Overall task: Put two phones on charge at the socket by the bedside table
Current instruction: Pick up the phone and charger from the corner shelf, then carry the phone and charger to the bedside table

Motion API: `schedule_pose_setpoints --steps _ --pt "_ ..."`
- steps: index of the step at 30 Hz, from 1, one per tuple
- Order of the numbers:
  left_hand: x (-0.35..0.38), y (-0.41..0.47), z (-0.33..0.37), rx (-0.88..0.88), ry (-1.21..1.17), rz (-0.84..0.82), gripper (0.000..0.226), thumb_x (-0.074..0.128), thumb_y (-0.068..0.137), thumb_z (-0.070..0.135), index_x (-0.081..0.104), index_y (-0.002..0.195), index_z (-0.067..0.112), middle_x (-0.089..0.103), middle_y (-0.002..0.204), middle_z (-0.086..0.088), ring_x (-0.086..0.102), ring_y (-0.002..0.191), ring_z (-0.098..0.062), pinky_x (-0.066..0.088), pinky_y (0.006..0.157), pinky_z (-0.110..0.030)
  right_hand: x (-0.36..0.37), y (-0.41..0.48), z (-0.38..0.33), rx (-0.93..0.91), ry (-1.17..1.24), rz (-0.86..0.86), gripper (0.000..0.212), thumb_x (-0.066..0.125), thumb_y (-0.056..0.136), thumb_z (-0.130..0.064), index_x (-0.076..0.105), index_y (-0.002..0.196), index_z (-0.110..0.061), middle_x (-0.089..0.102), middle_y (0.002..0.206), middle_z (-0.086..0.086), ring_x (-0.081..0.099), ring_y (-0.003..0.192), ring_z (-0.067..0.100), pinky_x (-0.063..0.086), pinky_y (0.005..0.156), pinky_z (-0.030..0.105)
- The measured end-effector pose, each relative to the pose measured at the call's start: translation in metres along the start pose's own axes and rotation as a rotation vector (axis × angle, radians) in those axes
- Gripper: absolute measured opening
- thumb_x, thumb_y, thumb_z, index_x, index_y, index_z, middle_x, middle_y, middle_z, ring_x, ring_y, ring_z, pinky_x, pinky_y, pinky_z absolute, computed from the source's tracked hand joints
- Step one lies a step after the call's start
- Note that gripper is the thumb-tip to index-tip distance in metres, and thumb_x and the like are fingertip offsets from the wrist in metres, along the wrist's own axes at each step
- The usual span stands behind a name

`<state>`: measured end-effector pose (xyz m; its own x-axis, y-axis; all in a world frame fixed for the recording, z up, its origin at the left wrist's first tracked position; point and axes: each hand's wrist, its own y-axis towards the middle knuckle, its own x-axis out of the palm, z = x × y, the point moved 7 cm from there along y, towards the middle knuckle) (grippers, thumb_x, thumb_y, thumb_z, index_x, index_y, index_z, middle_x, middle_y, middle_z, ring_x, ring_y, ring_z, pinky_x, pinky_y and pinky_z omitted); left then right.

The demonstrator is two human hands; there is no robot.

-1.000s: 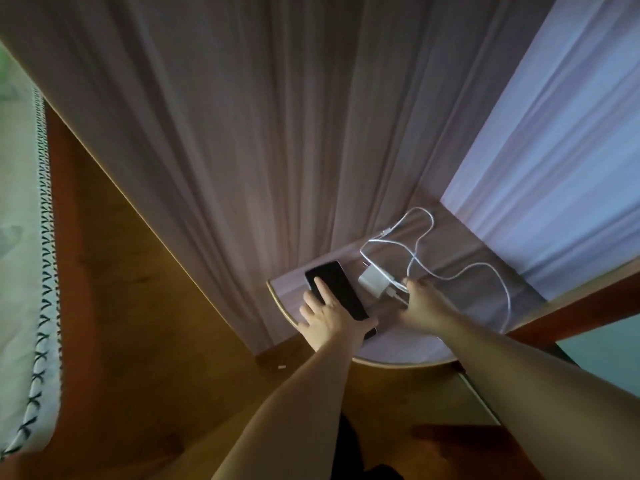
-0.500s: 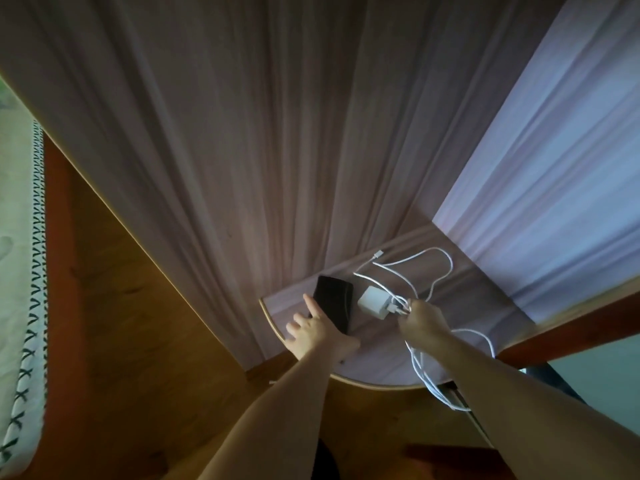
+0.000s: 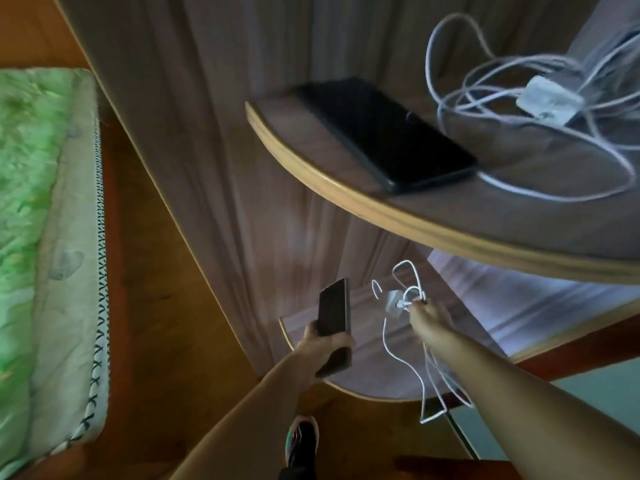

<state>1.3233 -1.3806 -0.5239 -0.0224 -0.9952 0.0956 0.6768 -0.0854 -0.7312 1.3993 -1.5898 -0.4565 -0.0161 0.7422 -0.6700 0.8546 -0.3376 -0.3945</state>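
While our left hand (image 3: 322,348) grips a phone (image 3: 334,306) by its lower end, fingers curled round its edges, our right hand (image 3: 427,317) pinches a charger (image 3: 394,301) just where the cable (image 3: 384,334) leaves it. Both hands hover over a low shelf (image 3: 374,375). They are near each other but apart, with the phone at 9 o'clock from the right hand. The phone's long axis runs 12 to 6, dark face toward us, top end free and bottom end hidden in the palm. We cannot tell which end carries the port.

The cable loops up at 12 o'clock from the right hand and hangs slack toward 6, past the shelf's rim. We cannot make out which loose end is the plug. The coming move, as we judge it, turns on this: the plug must travel toward 9 o'clock to meet a short end of the phone, so the right hand is the one to carry it.

A second phone (image 3: 384,133) lies flat on the table (image 3: 398,216), at 12 o'clock from both hands and well apart from them. Its long axis runs 10 to 4, with the near end at the rim. A second charger (image 3: 549,98) sits at 2 o'clock from that phone in its own tangle of cord. Our right hand looks slightly the nearer to that phone's near end. No socket shows, so we cannot say which way it lies.
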Motion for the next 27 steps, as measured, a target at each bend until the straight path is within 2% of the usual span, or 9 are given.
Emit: schedule_pose_setpoints --steps 6,9,11,13,15,17,21,22,27 --pt "-0.022 -0.093 0.017 0.076 -0.152 0.027 0.063 0.074 0.081 0.019 0.037 0.131 0.023 0.050 0.103 -0.016 0.058 0.073 -0.024 0.054 0.050 -0.031 -0.022 -0.061 -0.033 0.059 0.066 -0.118 0.018 0.052 0.081 -0.026 0.053 0.066 -0.016 0.039 0.030 -0.002 0.037 0.032 0.015 0.025 0.034 0.014" --pt "-0.036 -0.144 0.013 0.131 -0.211 0.080 0.082 0.081 0.062 0.032 0.037 0.130 0.020 0.050 0.097 -0.017 0.056 0.065 -0.023 0.045 0.043 -0.026 -0.022 -0.109 -0.057 -0.039 0.032 -0.195 0.019 0.061 0.082 -0.030 0.055 0.077 -0.013 0.045 0.050 0.003 0.042 0.040 0.017 0.025 0.031 0.012" --pt "-0.050 -0.182 0.010 0.176 -0.288 0.178 0.070 0.081 0.067 0.036 0.042 0.122 0.019 0.053 0.090 -0.012 0.056 0.063 -0.021 0.045 0.042 -0.024 -0.016 -0.141 -0.069 -0.116 0.021 -0.255 0.024 0.066 0.084 -0.027 0.048 0.073 -0.014 0.044 0.054 0.002 0.040 0.041 0.016 0.025 0.032 0.014" --pt "-0.064 -0.213 0.004 0.198 -0.339 0.256 0.053 0.073 0.083 0.041 0.041 0.120 0.021 0.058 0.098 -0.008 0.062 0.077 -0.020 0.053 0.051 -0.027 -0.007 -0.168 -0.081 -0.185 -0.012 -0.315 0.027 0.067 0.084 -0.024 0.047 0.068 -0.016 0.041 0.050 0.000 0.036 0.039 0.016 0.023 0.033 0.016" --pt "-0.081 -0.240 -0.008 0.197 -0.372 0.305 0.058 0.067 0.083 0.052 0.041 0.126 0.022 0.059 0.110 -0.009 0.063 0.089 -0.022 0.054 0.056 -0.029 0.004 -0.199 -0.097 -0.270 -0.082 -0.371 0.020 0.068 0.083 -0.026 0.054 0.073 -0.016 0.040 0.048 -0.001 0.036 0.036 0.016 0.024 0.034 0.016" --pt "-0.100 -0.268 -0.019 0.209 -0.402 0.344 0.076 0.064 0.076 0.064 0.043 0.132 0.017 0.060 0.110 -0.012 0.063 0.087 -0.023 0.052 0.056 -0.028 0.018 -0.231 -0.113 -0.336 -0.131 -0.436 0.015 0.068 0.082 -0.027 0.060 0.078 -0.015 0.042 0.049 -0.001 0.036 0.037 0.014 0.024 0.034 0.016" --pt "-0.147 -0.321 -0.051 0.278 -0.496 0.480 0.137 0.064 0.027 0.095 0.052 0.131 0.006 0.061 0.115 -0.025 0.063 0.104 -0.039 0.049 0.095 -0.052 0.054 -0.300 -0.145 -0.484 -0.152 -0.569 0.023 0.070 0.080 -0.029 0.058 0.066 -0.016 0.047 0.050 -0.003 0.041 0.043 0.014 0.031 0.043 0.024" --pt "-0.159 -0.338 -0.060 0.302 -0.537 0.515 0.141 0.065 0.024 0.095 0.053 0.131 0.004 0.062 0.110 -0.025 0.064 0.098 -0.039 0.049 0.093 -0.054 0.064 -0.321 -0.153 -0.520 -0.140 -0.596 0.022 0.071 0.080 -0.027 0.060 0.066 -0.016 0.050 0.052 -0.002 0.044 0.046 0.014 0.033 0.048 0.026" --pt "-0.198 -0.450 -0.107 0.494 -0.830 0.482 0.067 0.079 0.069 0.043 0.062 0.119 0.003 0.073 0.096 -0.017 0.072 0.076 -0.028 0.058 0.065 -0.037 0.109 -0.442 -0.180 -0.689 -0.151 -0.727 0.031 0.068 0.085 -0.019 0.053 0.058 -0.016 0.045 0.045 -0.003 0.040 0.041 0.013 0.030 0.045 0.024"
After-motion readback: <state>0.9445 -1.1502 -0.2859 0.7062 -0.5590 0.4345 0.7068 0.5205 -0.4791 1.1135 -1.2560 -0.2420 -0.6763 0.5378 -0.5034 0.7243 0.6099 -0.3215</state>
